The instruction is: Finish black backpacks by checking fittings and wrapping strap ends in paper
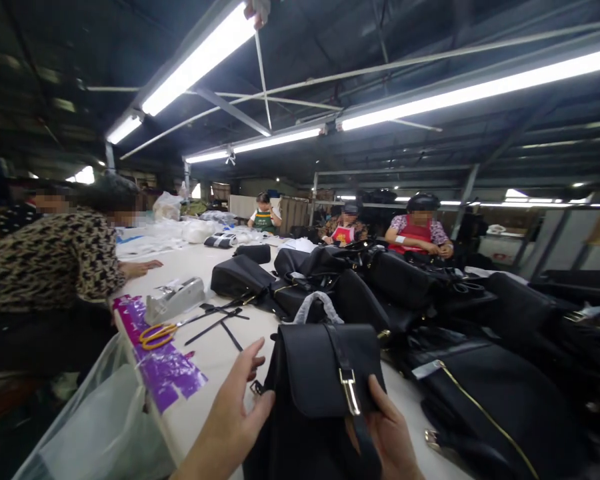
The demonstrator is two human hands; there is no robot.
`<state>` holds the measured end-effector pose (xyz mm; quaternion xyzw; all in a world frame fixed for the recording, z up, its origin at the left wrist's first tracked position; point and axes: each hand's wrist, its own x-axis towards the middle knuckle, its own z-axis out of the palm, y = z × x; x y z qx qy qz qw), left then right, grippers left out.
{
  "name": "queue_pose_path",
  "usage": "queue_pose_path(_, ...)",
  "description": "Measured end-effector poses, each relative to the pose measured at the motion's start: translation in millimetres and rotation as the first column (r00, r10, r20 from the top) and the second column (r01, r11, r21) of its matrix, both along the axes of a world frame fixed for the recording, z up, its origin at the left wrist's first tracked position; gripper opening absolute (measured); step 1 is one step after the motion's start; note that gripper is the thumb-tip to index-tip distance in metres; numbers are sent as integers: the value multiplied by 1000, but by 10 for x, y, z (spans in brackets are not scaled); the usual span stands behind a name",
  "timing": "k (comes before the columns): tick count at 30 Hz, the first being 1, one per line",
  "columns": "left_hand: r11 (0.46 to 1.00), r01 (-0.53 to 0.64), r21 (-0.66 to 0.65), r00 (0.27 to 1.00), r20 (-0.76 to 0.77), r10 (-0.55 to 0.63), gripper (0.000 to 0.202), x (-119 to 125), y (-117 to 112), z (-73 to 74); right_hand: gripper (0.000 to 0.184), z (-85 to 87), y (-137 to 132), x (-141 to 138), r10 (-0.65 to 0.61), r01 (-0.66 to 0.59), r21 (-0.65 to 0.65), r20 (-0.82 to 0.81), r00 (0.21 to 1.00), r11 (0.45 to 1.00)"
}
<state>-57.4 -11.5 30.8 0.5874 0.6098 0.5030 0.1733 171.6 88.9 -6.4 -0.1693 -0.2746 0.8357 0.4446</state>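
From the head camera, we see a black backpack [313, 373] at the bottom centre of the frame, upright between two bare hands, its long axis running up the frame and its wrapped handle [317, 305] on top. The right hand [393, 437] is the nearer one, its grip closed on the bag's right side: thumb on the flap [310, 380], fingers partly hidden behind the strap [364, 443] below the gold clasp [350, 392]. The left hand [233, 407] has its grip spread and holding nothing; the bag lies just right of it, the thumb beside a small buckle [257, 387], though we cannot tell whether they touch. Left of centre, yellow-handled scissors [157, 337] rest on the worktop [213, 363]. More black bags [510, 393] crowd the right, while a co-worker's hand [141, 268] lies flat at middle left.
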Motion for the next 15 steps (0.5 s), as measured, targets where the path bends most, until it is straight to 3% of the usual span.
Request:
queue_pose_path(5,979,15,202,980,-197,26,81,195,169,343,58,439,-153,252,-121,130,92,-99,988,987)
queue_pose_path(8,965,149,213,943,-324,-74,88,320,363,660,61,585,-224,238,-136,149,215,-75,988,965)
queue_pose_path(10,968,213,136,909,-392,-145,63,389,517,850,53,608,-225,195,-175,184,285,-58,983,941)
queue_pose_path(12,981,180,67,899,-416,-136,24,425,683,984,48,591,-187,171,-247,247,352,-45,968,903)
queue_pose_path(13,989,139,54,905,-413,-104,16,426,771,1027,47,573,-156,170,-298,281,388,-17,954,878)
queue_pose_path(15,997,47,65,923,-384,-19,25,393,959,1068,46,521,-80,184,-420,322,468,119,900,823)
